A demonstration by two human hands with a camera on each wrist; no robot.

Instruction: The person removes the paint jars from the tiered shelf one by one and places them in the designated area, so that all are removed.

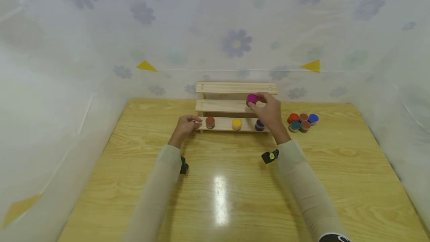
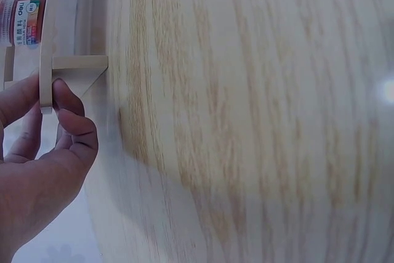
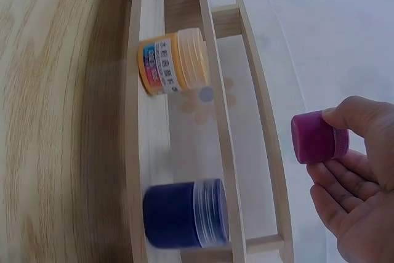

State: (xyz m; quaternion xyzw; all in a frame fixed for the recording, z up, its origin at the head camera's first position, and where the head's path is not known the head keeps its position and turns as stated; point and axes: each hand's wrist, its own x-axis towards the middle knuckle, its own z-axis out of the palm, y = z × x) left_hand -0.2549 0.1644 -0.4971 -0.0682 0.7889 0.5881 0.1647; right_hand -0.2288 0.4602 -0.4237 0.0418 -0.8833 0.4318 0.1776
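Note:
Between thumb and fingers, my right hand [image 1: 269, 114] pinches a magenta paint jar [image 3: 317, 137], held up over the middle step of a wooden three-step rack [image 1: 218, 105]. My left hand [image 2: 49, 152] grips the left end of the rack's lowest step, thumb on one face and fingers on the other. Along that step stand a brown-red paint jar [image 1: 209, 123] beside the left hand, a yellow paint jar [image 3: 172, 61] near the middle, and a dark blue-purple paint jar [image 3: 184, 214] at the right end.
Right of the rack, several paint jars cluster on the wooden table [image 1: 221, 182], among them a red jar [image 1: 293, 118], a teal jar [image 1: 294, 126] and a blue jar [image 1: 313, 118]. A flowered white sheet [image 1: 208, 29] hangs close behind the rack.

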